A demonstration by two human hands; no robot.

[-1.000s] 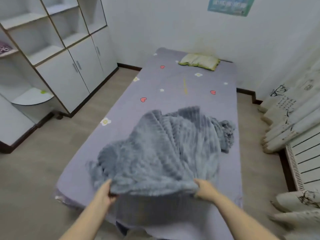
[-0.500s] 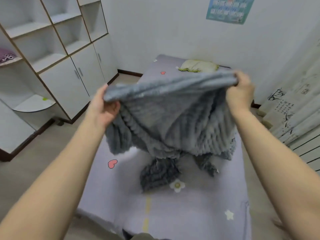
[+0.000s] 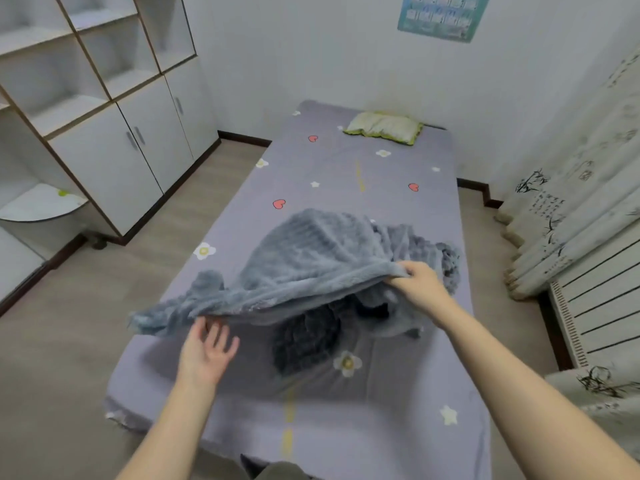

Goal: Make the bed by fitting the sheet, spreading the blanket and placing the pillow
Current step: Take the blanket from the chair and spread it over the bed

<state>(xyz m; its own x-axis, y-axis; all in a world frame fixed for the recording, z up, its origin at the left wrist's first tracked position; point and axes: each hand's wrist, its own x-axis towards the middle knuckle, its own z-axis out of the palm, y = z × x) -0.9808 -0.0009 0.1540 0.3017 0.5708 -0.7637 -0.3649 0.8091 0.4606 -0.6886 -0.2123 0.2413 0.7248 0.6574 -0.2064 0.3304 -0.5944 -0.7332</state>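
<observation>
Lilac cotton sheet (image 3: pixel 346 174), printed with hearts, stars and flowers, is seen fitted over the long narrow bed, whose near end is cut off by the lower edge of the view. A fluffy grey-blue ribbed blanket (image 3: pixel 311 265) is bunched over the near half of the sheet, its front edge lifted clear so that a dark fold beneath is left in shadow and hard to make out. That raised edge is pinched at its right end by the right hand (image 3: pixel 420 284), fingers curled round the fleece. The left hand (image 3: pixel 206 351) is held below the edge's left part with fingers spread and loose; whether the fingertips touch the fleece cannot be told. A small pale green pillow (image 3: pixel 384 128) is laid at the far end by the wall
</observation>
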